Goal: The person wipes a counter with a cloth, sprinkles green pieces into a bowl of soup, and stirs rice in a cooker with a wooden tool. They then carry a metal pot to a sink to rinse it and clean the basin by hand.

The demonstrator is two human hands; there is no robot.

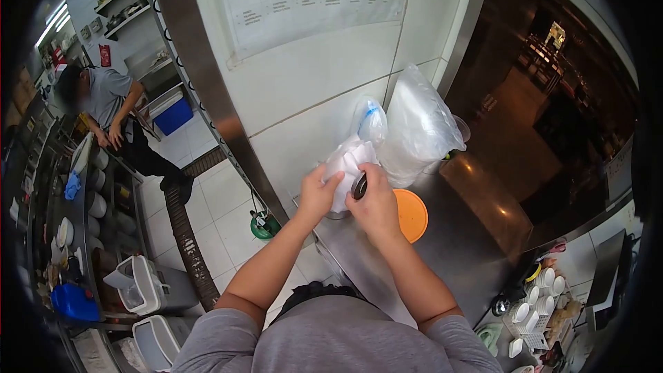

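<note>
My left hand is closed on a bunch of folded white paper, thumb lying against its front. Opposite it, my right hand curls its fingers around a small dark round object with a pale rim, pressed close to the paper. I cannot make out what kind of object it is. Just right of my right hand, an orange round lid lies on the steel counter. A metal rim shows partly below the paper; my hands hide the rest of it.
Behind my hands stand a large clear plastic bag of white items and a smaller plastic bag against the tiled wall. At left, another person bends over a counter. White cups stand at lower right.
</note>
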